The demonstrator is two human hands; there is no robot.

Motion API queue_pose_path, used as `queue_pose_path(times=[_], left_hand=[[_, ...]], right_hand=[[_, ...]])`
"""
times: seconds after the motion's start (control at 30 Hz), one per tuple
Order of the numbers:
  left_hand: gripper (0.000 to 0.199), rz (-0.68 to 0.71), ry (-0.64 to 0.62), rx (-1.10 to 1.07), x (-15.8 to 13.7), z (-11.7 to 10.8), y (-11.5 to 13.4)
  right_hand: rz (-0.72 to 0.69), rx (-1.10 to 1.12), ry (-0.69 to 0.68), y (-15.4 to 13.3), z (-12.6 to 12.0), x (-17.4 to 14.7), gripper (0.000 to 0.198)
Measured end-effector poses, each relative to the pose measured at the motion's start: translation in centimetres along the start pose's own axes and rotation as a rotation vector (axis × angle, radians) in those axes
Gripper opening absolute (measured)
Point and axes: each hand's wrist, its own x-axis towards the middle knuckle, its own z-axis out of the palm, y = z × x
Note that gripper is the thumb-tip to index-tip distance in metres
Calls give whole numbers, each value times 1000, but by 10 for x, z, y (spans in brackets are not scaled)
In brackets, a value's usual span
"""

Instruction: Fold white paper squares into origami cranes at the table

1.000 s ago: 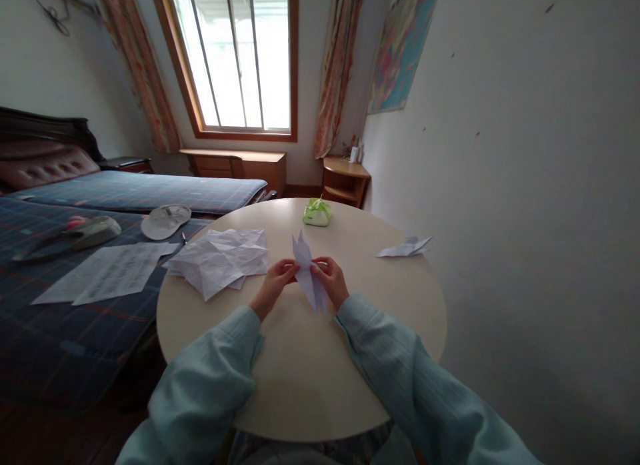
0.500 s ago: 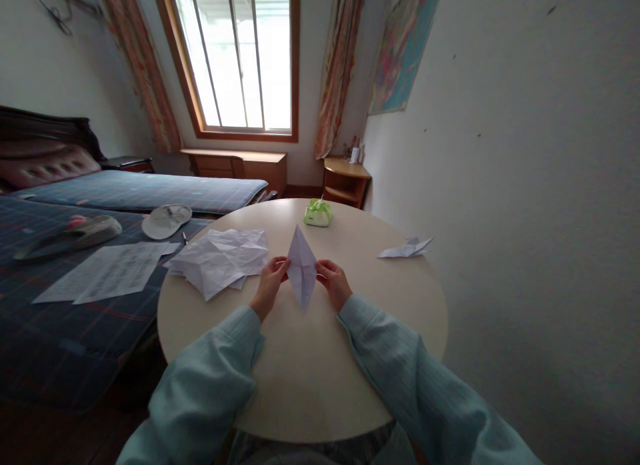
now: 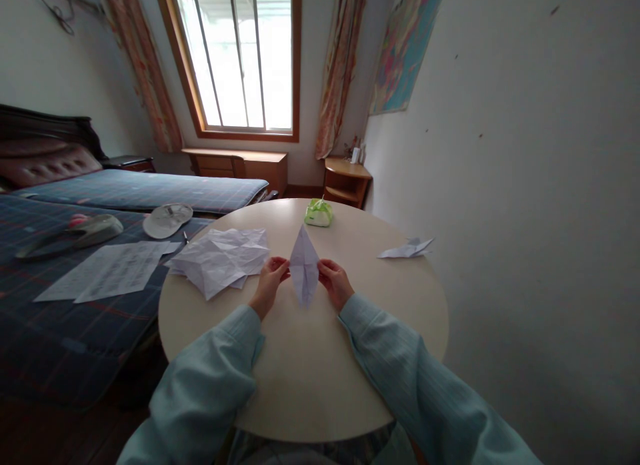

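Between my hands is a piece of white paper folded into a long diamond (image 3: 304,265), one point toward the far side of the table and one toward me. My left hand (image 3: 271,281) pinches its left corner. At the opposite corner, the fingers of my right hand (image 3: 336,281) are closed on the paper. A stack of creased white sheets (image 3: 223,258) lies just left of my left hand. Farther off to the right rests a folded paper shape (image 3: 406,249) with pointed ends.
The round cream table (image 3: 310,378) carries a green and white tissue pack (image 3: 319,213) near its far edge. To the left, a bed (image 3: 30,345) with a plaid cover holds printed sheets (image 3: 107,270) and a white cap (image 3: 167,221). A white wall (image 3: 525,205) stands at the right.
The diamond paper has shifted slightly to the right and its near tip sits a little higher. Both hands keep their pinch at its side corners.
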Motion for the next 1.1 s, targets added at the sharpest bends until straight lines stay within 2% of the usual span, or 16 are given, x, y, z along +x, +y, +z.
queue_pose_path(times=[0.3, 0.7, 0.93, 1.1], left_hand=[[31, -78, -86, -169, 0, -1, 1], [26, -136, -102, -132, 4, -3, -3], [29, -120, -127, -132, 4, -4, -4], [29, -90, -112, -23, 0, -2, -1]], right_hand=[[7, 10, -11, -1, 1, -1, 20], [-9, -11, 11, -1, 1, -2, 19], [0, -30, 25, -1, 1, -2, 20], [-8, -46, 11, -2, 3, -4, 22]])
